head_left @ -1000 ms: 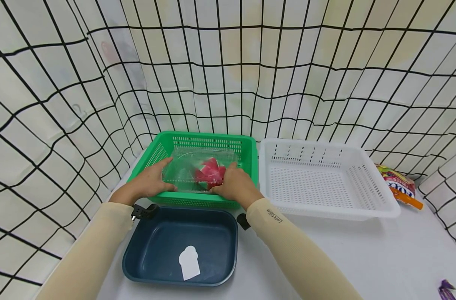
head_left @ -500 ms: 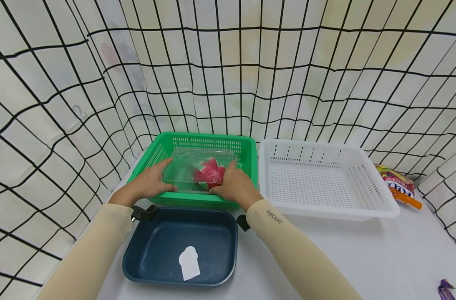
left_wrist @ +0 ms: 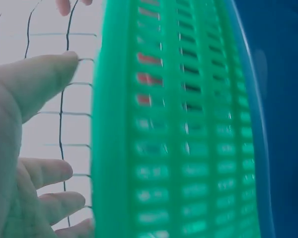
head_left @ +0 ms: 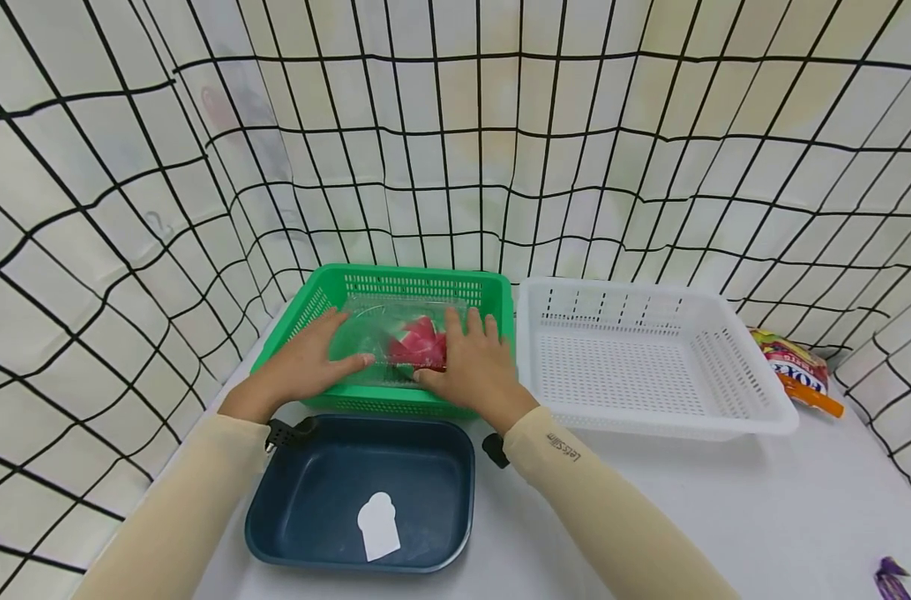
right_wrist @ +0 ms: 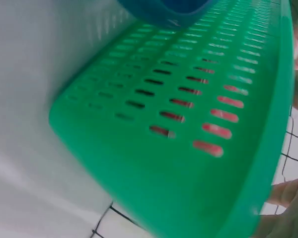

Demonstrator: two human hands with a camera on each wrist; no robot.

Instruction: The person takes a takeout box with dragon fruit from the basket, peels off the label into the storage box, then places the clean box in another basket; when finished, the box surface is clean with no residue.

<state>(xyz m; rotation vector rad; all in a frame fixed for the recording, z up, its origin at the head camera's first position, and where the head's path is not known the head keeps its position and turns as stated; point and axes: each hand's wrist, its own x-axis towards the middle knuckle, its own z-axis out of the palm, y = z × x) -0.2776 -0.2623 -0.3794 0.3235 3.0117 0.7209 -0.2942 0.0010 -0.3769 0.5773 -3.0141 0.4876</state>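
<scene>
A clear plastic container [head_left: 365, 329] lies inside the green basket [head_left: 395, 400]. Pinkish-red, faceted-looking material [head_left: 419, 343] shows at its right part; its kind is not clear. My left hand [head_left: 299, 364] is over the basket's left side, fingers extended and thumb pointing inward above the container. On the opposite side my right hand [head_left: 479, 368] has its fingers spread over the container's right end, thumb beside the red material. In the left wrist view the left fingers [left_wrist: 49, 74] stand apart above the rim, gripping nothing. The right wrist view mostly shows the basket's slotted wall [right_wrist: 154, 148].
A dark blue tray [head_left: 282, 500] holding a white paper cut-out [head_left: 378, 527] sits in front of the green basket. A white basket [head_left: 650, 421] stands to the right, beside a colourful snack packet [head_left: 796, 371]. A purple wrapper [head_left: 890, 577] lies front right. Black netting surrounds the table.
Both hands have loosened from the container's ends and lifted slightly, fingers straightening. The right fingers have spread, and the left thumb has moved inward. The container stays in the green basket.
</scene>
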